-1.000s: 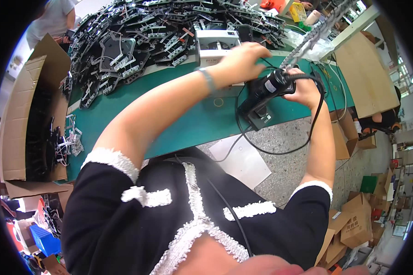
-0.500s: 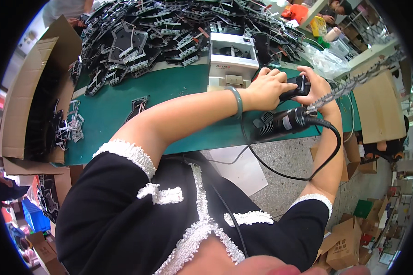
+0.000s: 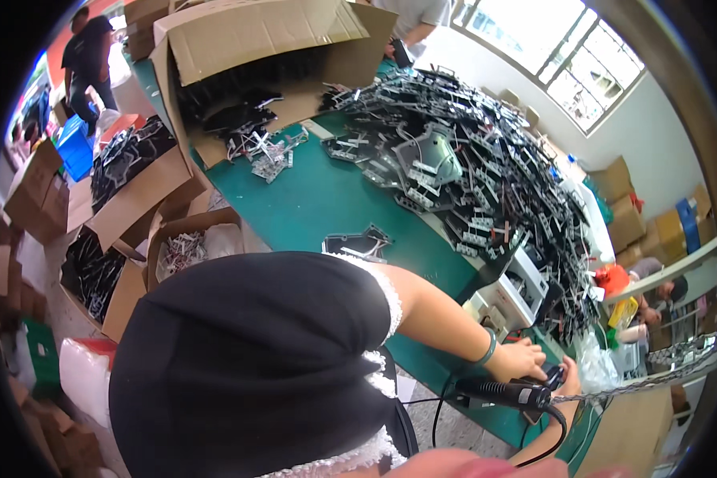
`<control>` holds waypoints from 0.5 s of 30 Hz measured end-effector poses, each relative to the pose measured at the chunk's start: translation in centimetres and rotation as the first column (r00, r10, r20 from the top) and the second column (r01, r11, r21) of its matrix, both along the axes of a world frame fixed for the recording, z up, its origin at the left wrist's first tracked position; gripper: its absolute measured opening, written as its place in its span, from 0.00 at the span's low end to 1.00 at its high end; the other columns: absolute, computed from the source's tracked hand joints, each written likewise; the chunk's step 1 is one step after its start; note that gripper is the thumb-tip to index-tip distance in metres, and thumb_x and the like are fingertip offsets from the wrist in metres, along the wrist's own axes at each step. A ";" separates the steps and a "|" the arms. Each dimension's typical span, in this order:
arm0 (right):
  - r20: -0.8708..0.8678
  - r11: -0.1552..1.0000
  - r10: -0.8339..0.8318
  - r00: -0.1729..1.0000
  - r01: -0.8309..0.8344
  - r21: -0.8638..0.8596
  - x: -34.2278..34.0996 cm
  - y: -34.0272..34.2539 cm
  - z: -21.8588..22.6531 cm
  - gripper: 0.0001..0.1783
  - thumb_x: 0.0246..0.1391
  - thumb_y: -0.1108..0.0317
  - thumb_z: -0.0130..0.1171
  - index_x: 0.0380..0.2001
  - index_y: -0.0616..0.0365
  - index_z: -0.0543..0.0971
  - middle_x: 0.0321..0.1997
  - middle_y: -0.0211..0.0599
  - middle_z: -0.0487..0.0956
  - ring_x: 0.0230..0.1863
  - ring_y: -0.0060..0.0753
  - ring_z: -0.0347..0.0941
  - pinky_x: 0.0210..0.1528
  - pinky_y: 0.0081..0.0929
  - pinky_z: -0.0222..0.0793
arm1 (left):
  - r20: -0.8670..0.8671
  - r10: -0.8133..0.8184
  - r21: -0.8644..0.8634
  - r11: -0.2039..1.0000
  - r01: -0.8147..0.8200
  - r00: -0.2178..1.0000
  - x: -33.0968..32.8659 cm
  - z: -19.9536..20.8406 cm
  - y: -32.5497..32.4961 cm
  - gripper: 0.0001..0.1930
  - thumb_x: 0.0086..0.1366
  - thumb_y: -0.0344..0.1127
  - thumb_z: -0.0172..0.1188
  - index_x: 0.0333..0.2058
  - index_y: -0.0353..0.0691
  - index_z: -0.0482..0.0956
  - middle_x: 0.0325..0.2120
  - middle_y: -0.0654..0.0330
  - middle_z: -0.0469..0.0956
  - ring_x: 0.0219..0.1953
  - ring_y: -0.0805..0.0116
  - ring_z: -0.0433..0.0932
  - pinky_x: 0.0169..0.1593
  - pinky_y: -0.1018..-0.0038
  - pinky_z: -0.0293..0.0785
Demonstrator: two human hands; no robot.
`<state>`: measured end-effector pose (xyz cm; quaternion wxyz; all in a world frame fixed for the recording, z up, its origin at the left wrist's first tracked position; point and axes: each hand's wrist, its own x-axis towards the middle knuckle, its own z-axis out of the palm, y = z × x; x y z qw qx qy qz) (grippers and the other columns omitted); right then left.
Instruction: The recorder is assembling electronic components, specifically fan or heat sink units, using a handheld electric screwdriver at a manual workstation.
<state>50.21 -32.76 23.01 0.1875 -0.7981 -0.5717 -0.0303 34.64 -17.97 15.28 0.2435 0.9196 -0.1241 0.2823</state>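
Note:
My left hand (image 3: 519, 360), with a grey-green bangle at its wrist, has its fingers bent onto a small black part (image 3: 553, 376). From the other side, my right hand (image 3: 569, 379) grips the same part; the tool and my left hand partly cover it, so its exact kind does not show. Just in front hangs a black cylindrical power tool (image 3: 498, 392), seemingly an electric screwdriver, on a metal coil spring (image 3: 645, 381) with a black cable. Beside my left hand stands a silver box-shaped machine (image 3: 524, 288).
On the green table (image 3: 283, 211) lies a large heap of black frames with metal brackets (image 3: 486, 187). A single frame (image 3: 357, 243) lies near my left arm. An open carton (image 3: 263, 36) stands at the far left, with loose brackets (image 3: 272, 155) by it. More cartons (image 3: 147, 195) crowd the floor.
The view has swung to the left, so the table and hands appear lower right, and the window and floor cartons show. Both hands stay at the black part.

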 end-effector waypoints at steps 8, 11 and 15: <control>-0.334 0.969 -0.085 0.939 0.157 0.192 -0.3 -3.9 -5.3 0.42 0.37 0.75 0.70 0.59 0.66 0.65 0.50 0.45 0.74 0.50 0.34 0.71 0.53 0.24 0.67 | 0.046 -0.026 -0.085 0.996 0.030 0.999 -3.0 2.1 3.0 0.27 0.47 0.29 0.59 0.50 0.46 0.75 0.42 0.56 0.71 0.50 0.57 0.67 0.51 0.62 0.63; -0.421 0.926 -0.069 0.904 0.215 0.310 0.3 -6.2 -9.8 0.43 0.38 0.75 0.71 0.60 0.67 0.63 0.53 0.45 0.73 0.54 0.36 0.70 0.57 0.28 0.65 | 0.102 0.041 -0.156 0.987 -0.025 0.994 -4.9 3.1 5.5 0.27 0.44 0.29 0.57 0.49 0.44 0.76 0.42 0.54 0.72 0.50 0.54 0.68 0.52 0.58 0.65; -0.499 0.871 -0.067 0.864 0.294 0.393 -1.0 -7.9 -12.5 0.45 0.38 0.73 0.74 0.60 0.68 0.62 0.57 0.48 0.70 0.57 0.38 0.69 0.60 0.32 0.64 | 0.161 0.344 -0.096 0.938 -0.332 0.925 -11.1 7.2 13.2 0.27 0.46 0.29 0.58 0.50 0.46 0.76 0.41 0.56 0.77 0.48 0.55 0.74 0.54 0.58 0.66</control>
